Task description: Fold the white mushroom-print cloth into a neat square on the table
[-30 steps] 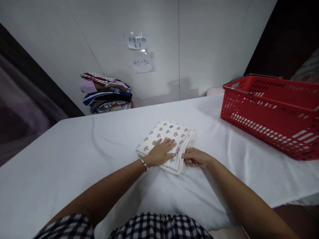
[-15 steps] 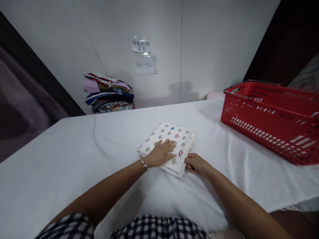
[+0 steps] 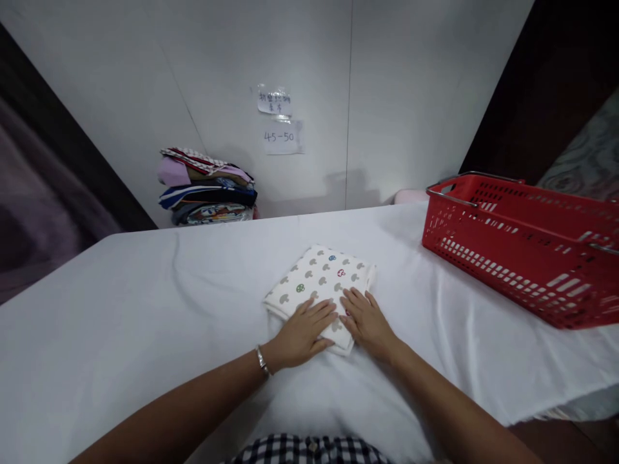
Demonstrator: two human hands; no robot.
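Observation:
A folded white cloth with small grey and coloured mushroom prints (image 3: pixel 316 277) lies on the white-covered table (image 3: pixel 145 309). My left hand (image 3: pixel 302 332) rests flat on its near edge, fingers stretched out, a thin bracelet on the wrist. Right beside it, my right hand (image 3: pixel 367 322) lies flat on the cloth's near right corner with fingers spread. Neither hand grips anything.
A red plastic basket (image 3: pixel 522 251) with metal handles stands at the right of the table. A stack of folded coloured cloths (image 3: pixel 207 190) sits at the far left against the white wall, under two paper notes (image 3: pixel 280 122). The table edge runs close to my body.
My right hand left the cloth's side edge and now lies flat on top. My left hand slid back toward the near edge. The cloth stays in place.

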